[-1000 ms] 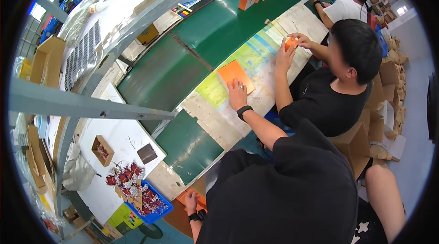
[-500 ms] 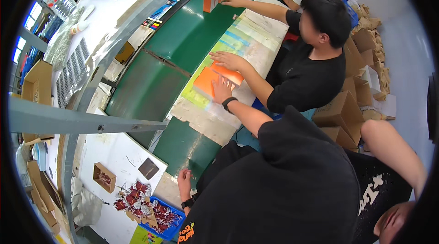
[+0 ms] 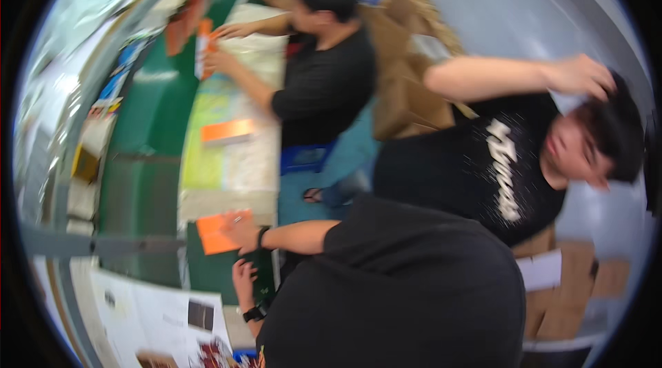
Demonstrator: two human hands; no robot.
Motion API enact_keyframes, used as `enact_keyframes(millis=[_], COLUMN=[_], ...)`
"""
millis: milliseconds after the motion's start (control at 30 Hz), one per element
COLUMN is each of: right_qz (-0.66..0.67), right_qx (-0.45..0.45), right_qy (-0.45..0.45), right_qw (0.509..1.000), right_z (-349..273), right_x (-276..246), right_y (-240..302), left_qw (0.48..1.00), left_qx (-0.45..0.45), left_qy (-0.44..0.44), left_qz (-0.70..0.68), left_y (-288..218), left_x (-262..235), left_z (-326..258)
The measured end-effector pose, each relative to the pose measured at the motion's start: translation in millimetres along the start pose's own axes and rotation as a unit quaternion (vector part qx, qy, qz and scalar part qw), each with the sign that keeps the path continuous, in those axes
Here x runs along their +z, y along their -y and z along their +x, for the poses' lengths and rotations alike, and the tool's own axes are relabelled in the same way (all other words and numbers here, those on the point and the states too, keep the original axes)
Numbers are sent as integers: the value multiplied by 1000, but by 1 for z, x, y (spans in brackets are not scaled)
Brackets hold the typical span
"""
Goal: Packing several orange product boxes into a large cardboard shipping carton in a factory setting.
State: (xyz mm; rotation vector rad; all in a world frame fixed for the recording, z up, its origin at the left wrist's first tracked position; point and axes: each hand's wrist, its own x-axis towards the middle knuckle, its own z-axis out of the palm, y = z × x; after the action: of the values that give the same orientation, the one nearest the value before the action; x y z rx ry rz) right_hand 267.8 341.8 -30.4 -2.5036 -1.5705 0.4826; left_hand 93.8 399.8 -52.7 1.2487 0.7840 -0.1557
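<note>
My right hand [image 3: 241, 231], with a dark band at the wrist, grips the right-hand edge of a flat orange box [image 3: 215, 235]. The box lies on the near dark green mat [image 3: 207, 273]; blur softens the fingers. Just below it, my left hand [image 3: 244, 278] is open with its fingers loosely curled and apart, nothing in it, and a dark watch on its wrist. Another orange box [image 3: 227, 131] lies on the worktable farther up. Beyond that, a co-worker in black [image 3: 324, 71] holds an orange and white box [image 3: 203, 47] with both hands.
A green conveyor surface [image 3: 148, 113] runs along the table's left side. A grey metal bar [image 3: 124, 245] crosses it. Dark red items [image 3: 214, 353] lie on the white table at the bottom. Another person [image 3: 483, 168] stands close on the right, one hand raised to the head. Cardboard boxes [image 3: 414, 92] stand behind.
My right hand has drawn an orange box down the table to the green mat, beside my left hand. The co-worker now holds a box upright. The view has swung right, showing more of the standing person.
</note>
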Motion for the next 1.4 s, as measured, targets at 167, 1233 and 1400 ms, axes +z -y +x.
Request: enact_keyframes(millis=[167,1233,1400], right_qz=[-80,-39,-67], right_qx=[37,34,46], right_qy=[34,41,42], right_qw=[995,998,996], right_z=[0,-3,-12], right_x=[8,-17,-19], right_y=[-6,-9,-11], left_qw=[997,995,994], left_qx=[-56,-81,-93], left_qy=[43,10,26], left_qz=[-43,-63,-55], left_y=[-6,-21,-21], left_x=[5,1,6], left_z=[23,37,38])
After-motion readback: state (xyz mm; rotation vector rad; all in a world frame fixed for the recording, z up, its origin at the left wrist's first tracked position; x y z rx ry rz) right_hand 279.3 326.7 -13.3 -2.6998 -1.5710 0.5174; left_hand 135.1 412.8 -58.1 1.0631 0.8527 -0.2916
